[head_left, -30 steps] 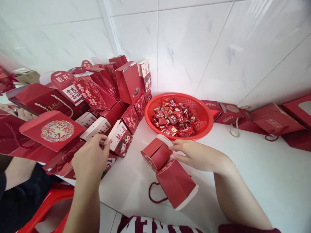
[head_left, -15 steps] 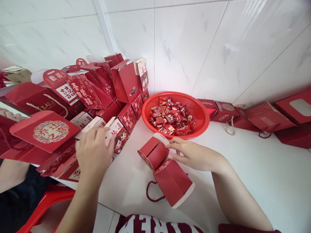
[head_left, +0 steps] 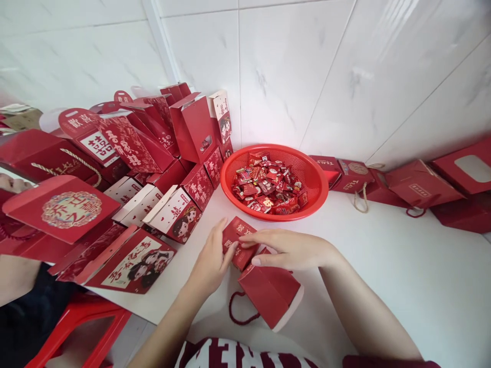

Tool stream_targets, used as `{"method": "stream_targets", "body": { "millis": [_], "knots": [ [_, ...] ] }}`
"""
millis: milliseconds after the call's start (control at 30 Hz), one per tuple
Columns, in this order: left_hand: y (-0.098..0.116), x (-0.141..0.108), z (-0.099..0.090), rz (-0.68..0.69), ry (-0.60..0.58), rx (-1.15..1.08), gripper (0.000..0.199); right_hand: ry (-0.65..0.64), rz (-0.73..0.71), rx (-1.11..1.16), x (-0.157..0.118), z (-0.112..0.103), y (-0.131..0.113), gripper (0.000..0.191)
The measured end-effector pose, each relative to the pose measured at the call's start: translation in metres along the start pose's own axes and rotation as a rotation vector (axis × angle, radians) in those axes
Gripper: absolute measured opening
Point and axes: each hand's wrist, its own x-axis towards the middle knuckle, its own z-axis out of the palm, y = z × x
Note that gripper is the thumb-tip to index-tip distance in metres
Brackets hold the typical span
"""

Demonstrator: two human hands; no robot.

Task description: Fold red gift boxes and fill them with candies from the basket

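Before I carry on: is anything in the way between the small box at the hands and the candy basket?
Nothing visible stands between the small box and the candy basket. The left hand and right hand are at the box; the corded box lies on its near side.

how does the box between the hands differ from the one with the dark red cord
The box between the hands shows printed characters on its faces, while the corded box shows plain red panels. The first has no cord in view; a dark red cord loops out beside the second. The corded box lies nearer the person's shirt, the other nearer the basket. Both are red.
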Motion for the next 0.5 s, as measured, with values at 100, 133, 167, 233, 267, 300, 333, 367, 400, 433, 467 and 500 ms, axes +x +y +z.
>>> {"method": "stream_targets", "body": {
  "millis": [100,133,167,233,267,300,333,367,400,433,467,500],
  "knots": [
    [0.006,-0.003,0.003,0.054,0.081,0.107,0.055,-0.039,-0.016,0.06,0.009,0.002,0.007,0.049],
    [0.009,-0.005,0.003,0.094,0.036,0.154,0.055,-0.031,-0.017,0.074,0.011,0.002,0.009,0.048],
    [0.011,-0.007,0.002,0.129,-0.024,0.194,0.057,-0.018,-0.016,0.087,0.012,0.002,0.011,0.048],
    [0.015,-0.01,0.0,0.163,-0.114,0.253,0.066,0.004,-0.019,0.112,0.012,0.0,0.013,0.045],
    [0.016,-0.012,0.0,0.157,-0.126,0.278,0.072,0.026,-0.023,0.114,0.011,-0.001,0.013,0.044],
    [0.016,-0.013,-0.001,0.138,-0.121,0.301,0.076,0.057,-0.024,0.103,0.008,-0.002,0.012,0.042],
    [0.017,-0.014,-0.002,0.113,-0.109,0.323,0.077,0.095,-0.019,0.081,0.005,-0.004,0.011,0.041],
    [0.017,-0.014,-0.002,0.083,-0.096,0.34,0.076,0.138,-0.004,0.05,0.002,-0.006,0.01,0.041],
    [0.017,-0.013,-0.003,0.049,-0.088,0.351,0.073,0.18,0.02,0.014,-0.003,-0.008,0.009,0.04],
    [0.016,-0.013,-0.003,0.015,-0.085,0.35,0.07,0.218,0.05,-0.025,-0.007,-0.01,0.009,0.041],
    [0.016,-0.012,-0.003,-0.016,-0.087,0.334,0.068,0.247,0.082,-0.061,-0.011,-0.011,0.008,0.041],
    [0.015,-0.01,-0.004,-0.042,-0.092,0.301,0.067,0.269,0.112,-0.093,-0.016,-0.013,0.008,0.041]
  ]
}}
